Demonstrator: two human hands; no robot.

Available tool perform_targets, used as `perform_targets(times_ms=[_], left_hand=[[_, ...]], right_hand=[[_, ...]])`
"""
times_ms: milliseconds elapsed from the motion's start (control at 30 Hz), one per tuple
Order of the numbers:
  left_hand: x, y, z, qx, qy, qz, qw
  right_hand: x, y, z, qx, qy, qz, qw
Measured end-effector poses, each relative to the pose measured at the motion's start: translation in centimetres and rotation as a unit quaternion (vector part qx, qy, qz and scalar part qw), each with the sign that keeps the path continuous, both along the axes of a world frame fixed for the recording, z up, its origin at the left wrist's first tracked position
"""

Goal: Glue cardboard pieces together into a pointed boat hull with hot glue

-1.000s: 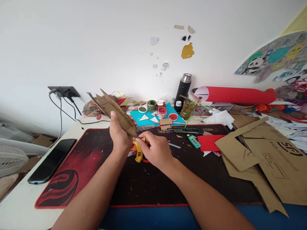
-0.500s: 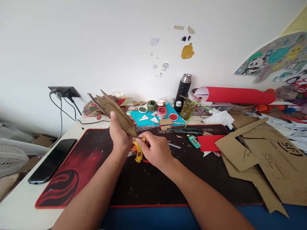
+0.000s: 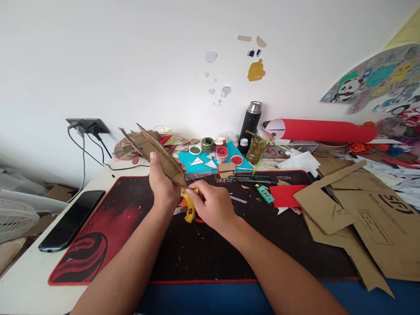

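- White wall (image 3: 131, 65) behind, paper cutouts stuck on it; white tabletop (image 3: 22, 280) below, with a black and red mat (image 3: 210, 262).
- Left hand (image 3: 164, 186): fingers wrapped round a folded cardboard piece (image 3: 166, 162), thumb up against its side.
- Right hand (image 3: 216, 208): fingers curled, thumb and forefinger pinching the near tip of the same piece.
- Cardboard piece held tilted above the mat, wide open end up and away from the fingers, tip between both hands.
- Yellow tool (image 3: 189, 211) under and just beside the right fingertips, partly hidden.
- Beyond the fingers: blue sheet (image 3: 194, 168) with white paper triangles, green paint jar (image 3: 208, 145), red paint jar (image 3: 222, 154).
- Farther right of those: black flask (image 3: 250, 122), glass jar (image 3: 255, 153) with brushes, red roll (image 3: 328, 130).
- Right of the right fingers: black cutter (image 3: 254, 178), small green box (image 3: 265, 194), red paper (image 3: 285, 195), then flat cardboard sheets (image 3: 377, 227), overlapping.
- Well left of the left fingers: phone (image 3: 70, 221) on the tabletop beside the mat; wall socket (image 3: 88, 125) with plugs behind it.
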State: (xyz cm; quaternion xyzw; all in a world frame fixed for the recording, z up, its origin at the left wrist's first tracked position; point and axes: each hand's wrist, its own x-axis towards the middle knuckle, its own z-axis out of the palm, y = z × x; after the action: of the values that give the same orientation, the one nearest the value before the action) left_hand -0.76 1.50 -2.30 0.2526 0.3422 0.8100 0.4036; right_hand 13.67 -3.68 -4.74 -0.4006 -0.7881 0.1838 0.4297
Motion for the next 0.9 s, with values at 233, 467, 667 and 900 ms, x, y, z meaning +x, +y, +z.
perform_targets(times_ms=[233,467,667,900], left_hand=[[-0.2,0.2,0.1,-0.004,-0.016,0.004,1.0],[-0.6,0.3,0.4,-0.016,-0.032,0.009,0.999],[-0.9,0.4,0.6,0.002,-0.038,0.011,0.999],[-1.1,0.5,0.4,-0.004,-0.029,0.006,1.0]], right_hand=[[0.0,0.0,0.0,0.012,0.021,0.008,1.0],[0.0,0.0,0.1,0.003,0.023,0.008,1.0],[0.1,-0.1,0.4,-0.015,0.025,0.006,1.0],[0.1,-0.2,0.6,-0.042,0.04,0.005,0.998]])
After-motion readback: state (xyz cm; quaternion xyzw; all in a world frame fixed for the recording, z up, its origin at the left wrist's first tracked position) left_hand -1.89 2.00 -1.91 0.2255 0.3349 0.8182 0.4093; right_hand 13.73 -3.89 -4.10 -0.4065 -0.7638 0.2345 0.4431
